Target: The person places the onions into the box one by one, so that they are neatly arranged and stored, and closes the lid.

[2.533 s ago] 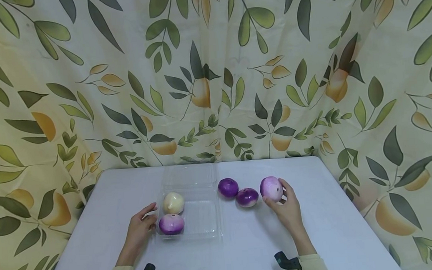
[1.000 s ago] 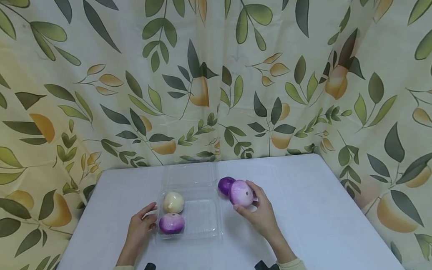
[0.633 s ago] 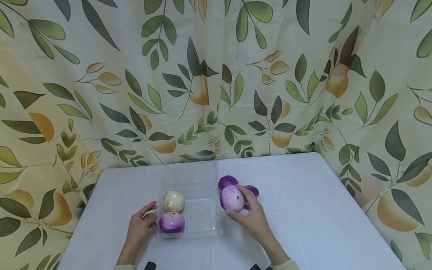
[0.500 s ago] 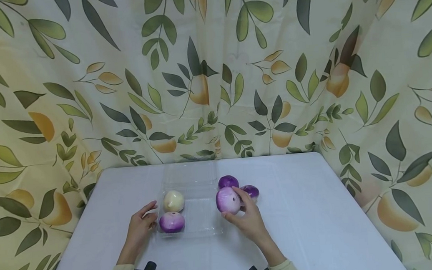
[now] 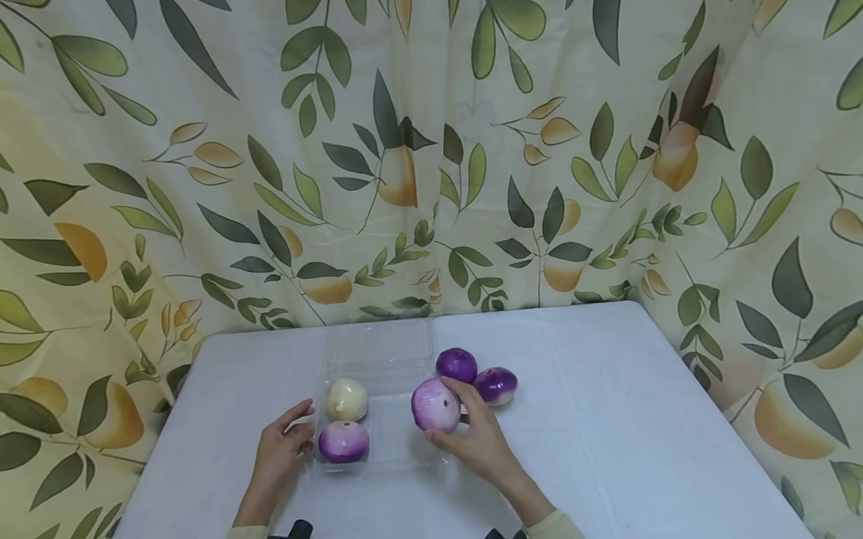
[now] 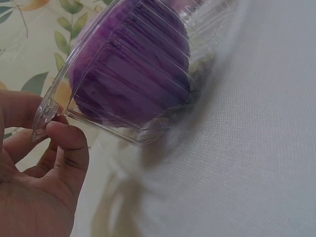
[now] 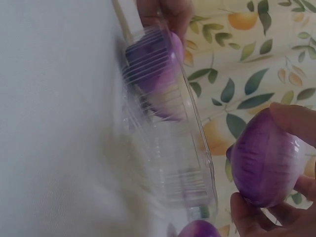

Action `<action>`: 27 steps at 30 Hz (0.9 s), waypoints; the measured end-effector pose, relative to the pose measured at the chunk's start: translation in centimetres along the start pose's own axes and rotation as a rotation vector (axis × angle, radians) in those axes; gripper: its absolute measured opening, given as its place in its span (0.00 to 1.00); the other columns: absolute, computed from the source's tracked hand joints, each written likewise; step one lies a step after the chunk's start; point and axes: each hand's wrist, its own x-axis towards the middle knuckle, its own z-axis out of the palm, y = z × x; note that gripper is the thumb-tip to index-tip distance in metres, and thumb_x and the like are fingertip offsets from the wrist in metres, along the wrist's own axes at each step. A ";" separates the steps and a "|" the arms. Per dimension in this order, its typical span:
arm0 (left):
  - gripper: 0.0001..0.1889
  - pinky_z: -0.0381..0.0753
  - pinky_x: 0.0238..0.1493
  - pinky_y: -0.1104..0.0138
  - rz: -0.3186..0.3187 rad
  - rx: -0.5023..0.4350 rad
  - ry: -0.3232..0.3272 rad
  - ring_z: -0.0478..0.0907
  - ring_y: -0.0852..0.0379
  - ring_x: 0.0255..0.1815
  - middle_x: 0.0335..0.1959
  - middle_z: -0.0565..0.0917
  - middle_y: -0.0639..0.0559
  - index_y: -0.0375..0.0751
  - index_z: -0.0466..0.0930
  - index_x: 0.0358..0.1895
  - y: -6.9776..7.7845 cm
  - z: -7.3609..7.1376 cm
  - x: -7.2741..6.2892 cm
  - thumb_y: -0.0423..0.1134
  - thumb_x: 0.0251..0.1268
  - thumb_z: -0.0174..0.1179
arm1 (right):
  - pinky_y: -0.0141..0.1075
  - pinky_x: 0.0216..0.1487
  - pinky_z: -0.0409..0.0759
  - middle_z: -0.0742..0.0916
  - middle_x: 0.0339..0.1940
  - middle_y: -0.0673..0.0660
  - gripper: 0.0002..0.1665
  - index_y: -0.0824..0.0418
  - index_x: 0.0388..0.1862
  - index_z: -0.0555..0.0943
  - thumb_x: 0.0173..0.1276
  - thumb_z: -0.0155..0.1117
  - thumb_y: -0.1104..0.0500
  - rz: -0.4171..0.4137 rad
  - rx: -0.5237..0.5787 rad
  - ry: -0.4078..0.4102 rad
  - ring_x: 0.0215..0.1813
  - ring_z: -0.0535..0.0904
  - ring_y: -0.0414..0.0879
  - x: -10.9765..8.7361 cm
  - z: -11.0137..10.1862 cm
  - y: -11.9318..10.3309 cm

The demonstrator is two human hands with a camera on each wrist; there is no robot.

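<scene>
A clear plastic clamshell box (image 5: 397, 451) lies open on the white table, its lid (image 5: 378, 346) folded back toward the far edge. On its left side sit a pale yellow-white onion (image 5: 346, 401) and, nearer, a purple onion (image 5: 343, 442). My left hand (image 5: 285, 451) pinches the box's left rim between thumb and fingers, plain in the left wrist view, where the thumb (image 6: 67, 136) lies on the rim. My right hand (image 5: 481, 441) grips a purple-and-white onion (image 5: 435, 406) above the box's right part. In the right wrist view that onion (image 7: 266, 160) is held clear of the box wall.
Two darker purple onions, one farther back (image 5: 457, 365) and one nearer (image 5: 496, 386), rest on the table (image 5: 623, 423) just right of the box. Behind the table hangs a leaf-patterned curtain (image 5: 460, 134).
My right hand has carried its onion leftward from the table's right side, past the two dark purple onions, to above the box. The left hand has stayed at the box's left rim.
</scene>
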 end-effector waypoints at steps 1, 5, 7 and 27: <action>0.25 0.77 0.35 0.73 0.002 0.001 -0.001 0.73 0.66 0.36 0.65 0.71 0.42 0.39 0.67 0.70 0.0 0.0 0.0 0.29 0.71 0.52 | 0.42 0.55 0.78 0.75 0.69 0.56 0.50 0.53 0.72 0.68 0.50 0.79 0.53 -0.001 -0.006 -0.007 0.67 0.72 0.54 0.1 0.1 0.0; 0.25 0.77 0.35 0.73 0.007 0.000 -0.002 0.73 0.67 0.35 0.65 0.71 0.42 0.39 0.67 0.70 -0.1 0.1 0.1 0.29 0.71 0.52 | 0.44 0.56 0.79 0.74 0.70 0.57 0.50 0.53 0.72 0.67 0.50 0.79 0.52 -0.012 -0.028 -0.043 0.67 0.72 0.54 0.3 0.5 -0.1; 0.25 0.77 0.35 0.73 0.008 0.000 -0.001 0.73 0.67 0.35 0.65 0.71 0.42 0.38 0.67 0.70 -0.1 0.0 0.0 0.29 0.70 0.52 | 0.44 0.57 0.79 0.73 0.71 0.56 0.50 0.53 0.72 0.67 0.50 0.78 0.52 -0.010 -0.040 -0.062 0.68 0.71 0.53 0.5 0.8 -0.2; 0.25 0.77 0.34 0.73 0.008 -0.002 -0.004 0.74 0.67 0.34 0.64 0.71 0.42 0.38 0.68 0.70 -0.2 0.0 0.0 0.28 0.70 0.52 | 0.50 0.63 0.77 0.74 0.69 0.56 0.49 0.53 0.73 0.66 0.53 0.76 0.54 -0.043 -0.128 -0.276 0.68 0.72 0.52 2.3 3.0 -1.1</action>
